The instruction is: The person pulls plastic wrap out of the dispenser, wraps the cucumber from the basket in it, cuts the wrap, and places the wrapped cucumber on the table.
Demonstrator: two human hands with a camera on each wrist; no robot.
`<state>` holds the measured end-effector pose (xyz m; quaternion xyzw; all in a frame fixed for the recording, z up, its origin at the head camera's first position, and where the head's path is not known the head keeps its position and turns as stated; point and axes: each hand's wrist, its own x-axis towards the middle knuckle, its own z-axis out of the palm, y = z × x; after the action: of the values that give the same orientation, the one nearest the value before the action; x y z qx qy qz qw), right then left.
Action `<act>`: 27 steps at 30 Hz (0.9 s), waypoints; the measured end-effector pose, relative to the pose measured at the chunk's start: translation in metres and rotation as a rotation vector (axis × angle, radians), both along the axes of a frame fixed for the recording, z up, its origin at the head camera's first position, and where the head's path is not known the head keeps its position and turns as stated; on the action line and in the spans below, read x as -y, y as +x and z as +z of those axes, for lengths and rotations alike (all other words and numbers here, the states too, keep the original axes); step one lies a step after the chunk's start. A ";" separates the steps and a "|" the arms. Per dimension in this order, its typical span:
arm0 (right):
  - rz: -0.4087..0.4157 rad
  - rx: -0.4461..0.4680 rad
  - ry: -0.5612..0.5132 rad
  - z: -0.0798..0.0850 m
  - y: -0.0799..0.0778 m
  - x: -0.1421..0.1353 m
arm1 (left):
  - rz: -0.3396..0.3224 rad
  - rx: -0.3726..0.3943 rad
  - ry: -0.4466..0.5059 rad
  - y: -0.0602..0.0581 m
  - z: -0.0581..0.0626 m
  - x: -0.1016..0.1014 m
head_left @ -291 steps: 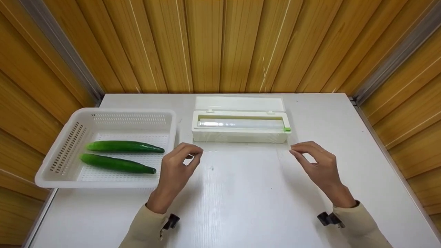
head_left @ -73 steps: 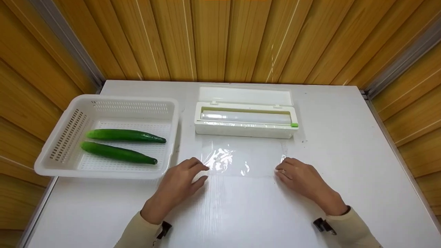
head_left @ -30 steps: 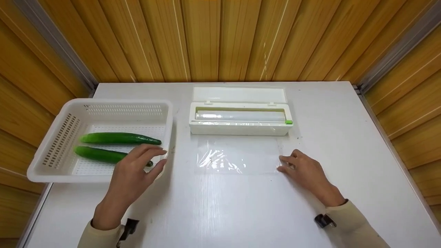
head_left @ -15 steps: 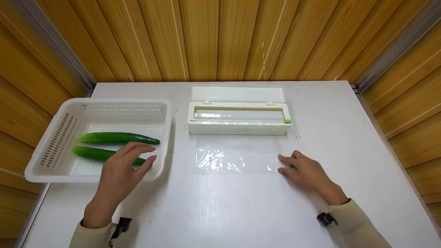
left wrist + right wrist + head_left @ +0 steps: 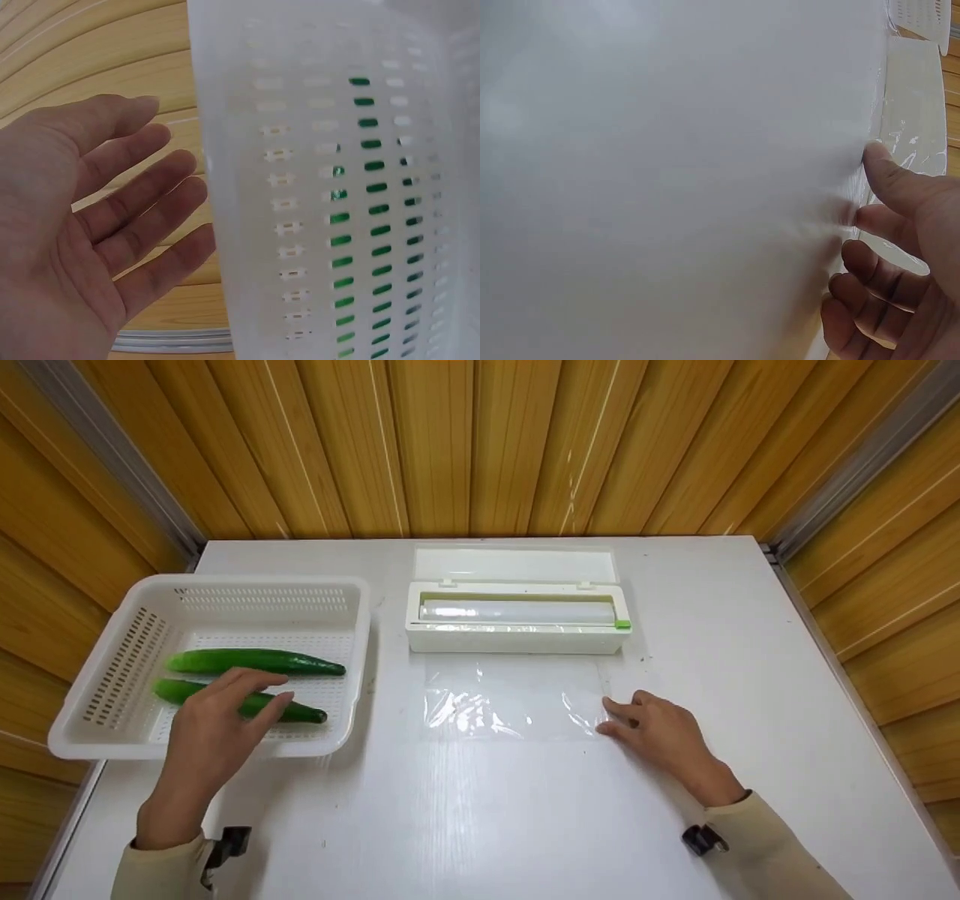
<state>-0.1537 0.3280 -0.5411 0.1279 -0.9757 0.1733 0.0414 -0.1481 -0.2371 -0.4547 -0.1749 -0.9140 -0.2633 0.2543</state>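
Above the front cucumber (image 5: pixel 304 713) in the basket (image 5: pixel 262 580), the left hand (image 5: pixel 214 727) is held loosely spread, empty. The film (image 5: pixel 510 697), laid before its box (image 5: pixel 517 641), is touched at its right edge by the right hand (image 5: pixel 664 731), finger and thumb parted; by a slip there, it could be rumpled.

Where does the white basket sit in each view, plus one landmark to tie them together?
Head: the white basket is at the left, about mid-height, with both cucumbers inside.
Left wrist: it fills most of the right half, green showing through its slots.
Right wrist: just a piece of it, top right corner.
Shared landmark: wood-grain wall, visible in all three.
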 end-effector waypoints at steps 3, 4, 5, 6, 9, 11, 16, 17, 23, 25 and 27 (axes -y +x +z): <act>0.004 0.002 -0.012 0.000 -0.001 0.000 | 0.032 0.130 -0.029 -0.001 0.000 0.015; 0.007 0.000 -0.014 0.001 -0.002 0.000 | 0.044 0.189 -0.039 -0.001 0.001 0.020; 0.012 -0.004 -0.013 0.001 -0.002 0.001 | 0.054 0.252 -0.052 -0.002 0.002 0.024; 0.013 -0.006 -0.013 0.002 -0.003 0.001 | 0.063 0.307 -0.065 -0.003 0.003 0.029; 0.005 0.003 -0.009 0.003 -0.002 0.001 | 0.060 0.432 -0.088 -0.008 0.004 0.041; -0.001 0.019 -0.009 0.003 -0.001 0.000 | 0.042 0.483 -0.092 -0.011 0.004 0.048; -0.015 0.036 -0.025 0.002 0.002 -0.001 | -0.027 0.599 -0.129 -0.026 0.002 0.058; -0.019 0.033 -0.027 0.002 0.002 -0.001 | -0.034 0.624 -0.135 -0.029 0.002 0.060; -0.022 0.039 -0.023 0.003 0.002 -0.002 | -0.043 0.745 -0.157 -0.042 -0.004 0.073; -0.015 0.044 -0.022 0.003 0.002 -0.002 | -0.038 0.773 -0.163 -0.044 -0.007 0.077; -0.012 0.049 -0.019 0.003 0.002 -0.002 | -0.032 0.792 -0.163 -0.047 -0.011 0.080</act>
<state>-0.1517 0.3304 -0.5381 0.1176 -0.9755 0.1852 0.0196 -0.1952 -0.3173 -0.4655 -0.0938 -0.9563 -0.2409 -0.1363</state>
